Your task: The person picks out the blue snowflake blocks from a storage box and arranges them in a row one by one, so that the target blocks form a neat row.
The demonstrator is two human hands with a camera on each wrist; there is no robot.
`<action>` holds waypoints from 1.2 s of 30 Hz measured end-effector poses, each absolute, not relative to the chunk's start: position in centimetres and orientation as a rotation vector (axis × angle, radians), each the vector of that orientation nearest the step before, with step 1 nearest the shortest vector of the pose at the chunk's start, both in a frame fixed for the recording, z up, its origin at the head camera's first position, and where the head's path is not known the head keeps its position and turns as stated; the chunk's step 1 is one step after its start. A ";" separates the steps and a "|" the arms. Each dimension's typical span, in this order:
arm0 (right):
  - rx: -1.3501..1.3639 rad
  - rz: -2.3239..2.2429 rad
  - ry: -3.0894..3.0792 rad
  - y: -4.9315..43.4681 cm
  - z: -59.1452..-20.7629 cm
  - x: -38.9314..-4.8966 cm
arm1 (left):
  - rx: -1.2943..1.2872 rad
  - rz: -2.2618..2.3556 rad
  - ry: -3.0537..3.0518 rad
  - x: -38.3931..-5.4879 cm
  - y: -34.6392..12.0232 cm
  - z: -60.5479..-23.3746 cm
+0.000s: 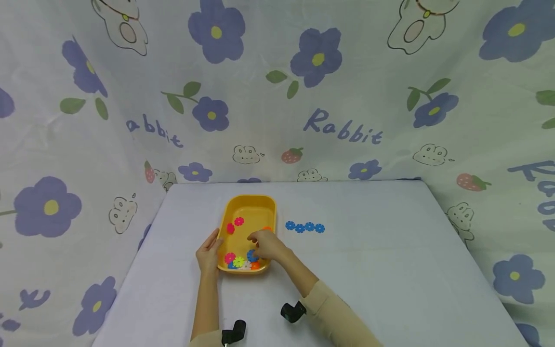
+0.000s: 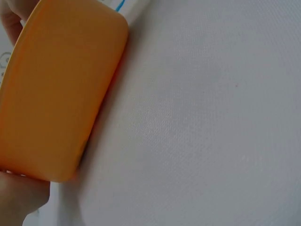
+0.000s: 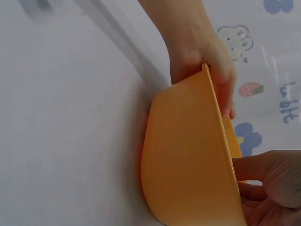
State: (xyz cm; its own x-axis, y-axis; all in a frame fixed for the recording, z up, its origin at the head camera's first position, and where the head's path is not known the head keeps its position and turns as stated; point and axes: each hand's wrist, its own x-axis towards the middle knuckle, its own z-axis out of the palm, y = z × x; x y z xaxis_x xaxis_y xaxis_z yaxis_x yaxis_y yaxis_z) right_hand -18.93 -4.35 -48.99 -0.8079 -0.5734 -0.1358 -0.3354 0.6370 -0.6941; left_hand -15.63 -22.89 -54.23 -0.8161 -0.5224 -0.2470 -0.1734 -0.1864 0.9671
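Note:
A yellow tray [image 1: 249,205] stands on the white table, holding several small notched plastic discs. My left hand [image 1: 209,254] grips its left rim, thumb over the edge and palm against the outer wall. My right hand [image 1: 270,245] reaches in over the right rim, thumb and fingers apart. Just below those fingers lies a blue disc [image 1: 251,255]. Pink [image 1: 230,258], yellow-green [image 1: 239,261] and orange [image 1: 255,265] discs are gathered at the near end. Two more pink discs [image 1: 239,221] lie farther up. In the right wrist view, the tray wall [image 3: 188,155] hides the right fingertips.
To the right of the tray, several blue discs [image 1: 310,226] form a zigzag row on the white tabletop [image 1: 381,270]. A printed curtain [image 1: 269,111] hangs behind and along both sides. Black wrist-camera mounts [image 1: 293,312] stick out from both forearms.

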 end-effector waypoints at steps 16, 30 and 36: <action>-0.651 -1.427 2.183 -4.2 -50.1 -20.6 | 0.868 -2.282 -1.650 -15.6 -22.8 -54.5; -0.517 -1.980 2.224 -3.7 -51.5 -20.6 | 0.892 -2.292 -1.618 -15.9 -23.3 -54.2; -0.561 -2.167 2.093 -2.5 -50.4 -20.6 | 0.917 -2.355 -1.533 -16.0 -23.7 -54.3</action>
State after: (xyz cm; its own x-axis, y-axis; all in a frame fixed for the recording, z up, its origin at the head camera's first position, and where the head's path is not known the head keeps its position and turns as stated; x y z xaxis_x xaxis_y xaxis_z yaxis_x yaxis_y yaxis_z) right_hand -20.58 -2.55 -50.44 -0.9300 -0.3042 0.2063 -0.1955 -0.0658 -0.9785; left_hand -16.00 -23.66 -54.25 -0.7920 -0.4660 -0.3945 -0.1723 -0.4494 0.8766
